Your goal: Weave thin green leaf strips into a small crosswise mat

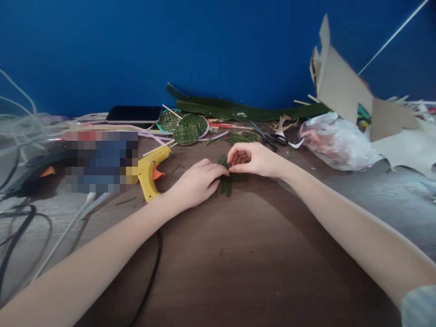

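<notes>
A small weave of green leaf strips [227,180] lies on the brown table [238,254], about the middle. My left hand [195,183] lies palm down on its left side, fingers pressed flat onto the strips. My right hand [254,160] comes in from the right and pinches one strip between thumb and fingertips at the weave's top. Parts of the weave are hidden under both hands.
A yellow glue gun [150,170] lies left of my hands, its black cord [150,277] trailing toward me. Woven green discs [187,129], a phone [133,114], long leaves [238,110], scissors [269,136], a plastic bag [335,143] and cardboard scraps [354,97] line the back. Cables [20,218] lie at left.
</notes>
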A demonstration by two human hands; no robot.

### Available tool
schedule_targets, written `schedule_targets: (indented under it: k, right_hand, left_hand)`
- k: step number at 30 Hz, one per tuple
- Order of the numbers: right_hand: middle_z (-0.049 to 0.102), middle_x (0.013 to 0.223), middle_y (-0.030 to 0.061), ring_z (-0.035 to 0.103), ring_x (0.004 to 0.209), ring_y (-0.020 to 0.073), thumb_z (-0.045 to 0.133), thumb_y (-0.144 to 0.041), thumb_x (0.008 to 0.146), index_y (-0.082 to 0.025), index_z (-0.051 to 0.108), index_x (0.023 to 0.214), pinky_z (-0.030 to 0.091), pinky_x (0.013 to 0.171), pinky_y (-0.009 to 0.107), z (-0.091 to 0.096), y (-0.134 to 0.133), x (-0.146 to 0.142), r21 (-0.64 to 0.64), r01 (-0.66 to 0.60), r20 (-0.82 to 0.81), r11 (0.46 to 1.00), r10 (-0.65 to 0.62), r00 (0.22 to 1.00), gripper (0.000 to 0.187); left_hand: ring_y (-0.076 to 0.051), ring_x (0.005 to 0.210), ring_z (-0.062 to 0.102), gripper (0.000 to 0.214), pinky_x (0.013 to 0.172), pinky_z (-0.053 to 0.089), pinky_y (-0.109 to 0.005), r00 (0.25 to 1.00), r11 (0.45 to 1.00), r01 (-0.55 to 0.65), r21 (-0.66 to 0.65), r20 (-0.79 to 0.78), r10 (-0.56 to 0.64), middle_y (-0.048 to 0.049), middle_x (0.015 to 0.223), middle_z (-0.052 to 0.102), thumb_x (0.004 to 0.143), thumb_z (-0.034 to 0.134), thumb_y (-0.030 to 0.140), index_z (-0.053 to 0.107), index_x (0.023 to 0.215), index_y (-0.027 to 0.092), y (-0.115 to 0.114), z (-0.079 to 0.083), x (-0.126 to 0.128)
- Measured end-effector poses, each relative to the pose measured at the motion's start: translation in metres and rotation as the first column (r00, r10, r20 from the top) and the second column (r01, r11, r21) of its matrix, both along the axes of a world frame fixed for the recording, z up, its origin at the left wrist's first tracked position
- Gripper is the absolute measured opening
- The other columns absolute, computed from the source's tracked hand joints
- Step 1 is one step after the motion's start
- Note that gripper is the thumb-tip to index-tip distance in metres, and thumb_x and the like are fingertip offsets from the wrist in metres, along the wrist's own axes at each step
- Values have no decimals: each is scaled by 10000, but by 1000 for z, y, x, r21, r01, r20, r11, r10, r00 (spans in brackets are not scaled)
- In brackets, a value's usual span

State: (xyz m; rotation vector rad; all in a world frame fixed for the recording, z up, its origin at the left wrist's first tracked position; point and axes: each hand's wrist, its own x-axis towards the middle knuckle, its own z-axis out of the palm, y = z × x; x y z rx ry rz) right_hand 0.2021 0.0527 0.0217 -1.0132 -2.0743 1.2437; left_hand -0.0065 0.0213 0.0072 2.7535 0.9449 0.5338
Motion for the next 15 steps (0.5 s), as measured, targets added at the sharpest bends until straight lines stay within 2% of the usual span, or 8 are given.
schedule_targets:
  k: [4,8,12,15]
  right_hand:
    - [556,639,-34,499,588,95,663,-278,697,-178,564,738,388,564,248,0,0,-1,75,23,94,997,-30,995,147]
    - [543,617,-35,463,567,88,642,-264,714,-177,600,697,354,555,247,1,-1,-2,137,10,179,991,-35,983,97]
    - [575,719,-6,498,633,100,665,-288,701,-170,604,648,372,606,263,2,-2,-1,187,-18,145,982,-9,989,143]
    - [597,719,0,524,661,115,664,-294,702,-168,603,647,385,635,273,2,-2,-1,150,-29,130,988,9,991,150]
  left_hand:
    - [-181,882,532,249,828,472,-318,1000,999,19,40,-6,-18,-27,1055,679,874,429,132,627,1025,155,1,-2,-1]
    - [-176,864,546,256,803,483,-300,999,989,44,143,-6,-44,-23,1030,692,887,424,147,649,1007,160,0,-3,-2]
    - [-186,845,571,277,778,484,-316,993,952,97,292,-96,-72,-42,988,704,892,409,157,662,1004,154,-2,-1,-3]
    - [-196,834,583,288,738,482,-328,983,932,116,342,-175,-58,-59,946,705,887,398,152,660,1007,152,-4,1,-2]
